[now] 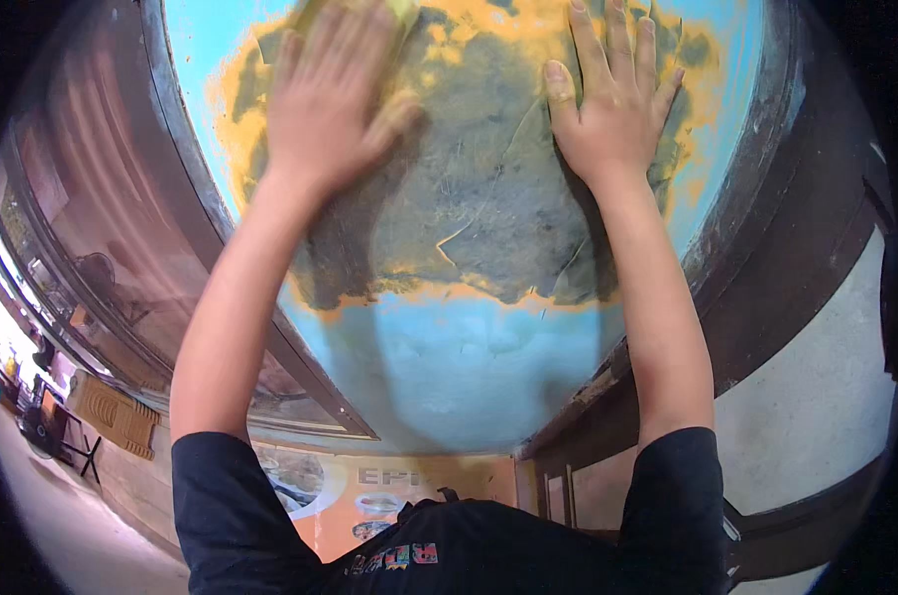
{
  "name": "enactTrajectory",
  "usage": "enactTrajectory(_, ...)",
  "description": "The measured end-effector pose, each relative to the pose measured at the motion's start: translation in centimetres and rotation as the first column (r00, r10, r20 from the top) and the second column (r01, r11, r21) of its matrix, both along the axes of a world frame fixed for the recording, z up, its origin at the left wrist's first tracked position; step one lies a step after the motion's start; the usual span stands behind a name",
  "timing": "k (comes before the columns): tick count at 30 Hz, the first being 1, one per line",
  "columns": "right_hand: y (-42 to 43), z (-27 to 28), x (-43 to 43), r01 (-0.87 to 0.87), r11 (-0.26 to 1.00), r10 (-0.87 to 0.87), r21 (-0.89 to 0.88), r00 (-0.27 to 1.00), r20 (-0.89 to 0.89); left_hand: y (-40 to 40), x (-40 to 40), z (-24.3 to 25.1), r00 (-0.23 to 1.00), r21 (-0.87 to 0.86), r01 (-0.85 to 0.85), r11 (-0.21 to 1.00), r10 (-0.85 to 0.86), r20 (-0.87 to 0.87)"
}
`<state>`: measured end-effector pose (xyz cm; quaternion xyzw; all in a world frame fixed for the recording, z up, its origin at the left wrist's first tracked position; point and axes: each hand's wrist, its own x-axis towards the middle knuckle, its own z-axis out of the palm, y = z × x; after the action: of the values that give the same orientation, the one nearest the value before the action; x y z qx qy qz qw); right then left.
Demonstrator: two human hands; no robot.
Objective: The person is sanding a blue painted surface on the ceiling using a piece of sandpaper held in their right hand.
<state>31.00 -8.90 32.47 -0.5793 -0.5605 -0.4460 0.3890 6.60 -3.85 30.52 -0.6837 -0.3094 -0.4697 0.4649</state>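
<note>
A blue-painted panel (pixel 463 357) rises before me, with a large worn grey patch (pixel 478 171) edged in yellow-orange. Fine cracks and a chipped, angled line mark the grey area. My left hand (pixel 330 111) lies flat over the patch's upper left, blurred. Under its fingers shows a yellow-green sheet or pad (pixel 403 10), cut off by the top edge; its exact kind cannot be told. On the upper right, my right hand (pixel 612 104) rests with fingers spread against the patch, nothing in it, its fingertips close to the picture's top.
Dark frame edges (pixel 746 156) border the panel on both sides. To the left stands a glass pane (pixel 121 171) with reflections. Below are an orange poster (pixel 449 476) bearing writing and pictures, and, farther left, a brown slatted object (pixel 114 413) near a black fan (pixel 40 431).
</note>
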Motion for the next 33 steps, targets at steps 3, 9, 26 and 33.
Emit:
enactTrajectory(3,0.1,-0.2,-0.7,-0.062,0.997,0.062,0.042,0.998,0.01,0.8,-2.4,2.5,0.991,0.081,-0.053,0.995,0.042,0.128)
enactTrajectory(9,0.5,-0.8,0.8,-0.016,0.997,0.012,0.08,0.999,0.052,-0.2,0.5,-0.7,0.985,-0.03,-0.043,0.999,0.038,-0.17)
enactTrajectory(26,-0.2,-1.0,0.0,-0.034,0.998,0.032,0.053,0.999,0.041,1.3,2.0,-0.5,0.833,0.051,0.479,0.876,-0.435,-0.343)
enactTrajectory(33,0.3,-1.1,0.2,-0.072,0.988,0.06,0.137,0.994,0.088,-1.9,1.2,0.9,0.926,-0.073,-0.348,0.935,0.33,-0.182)
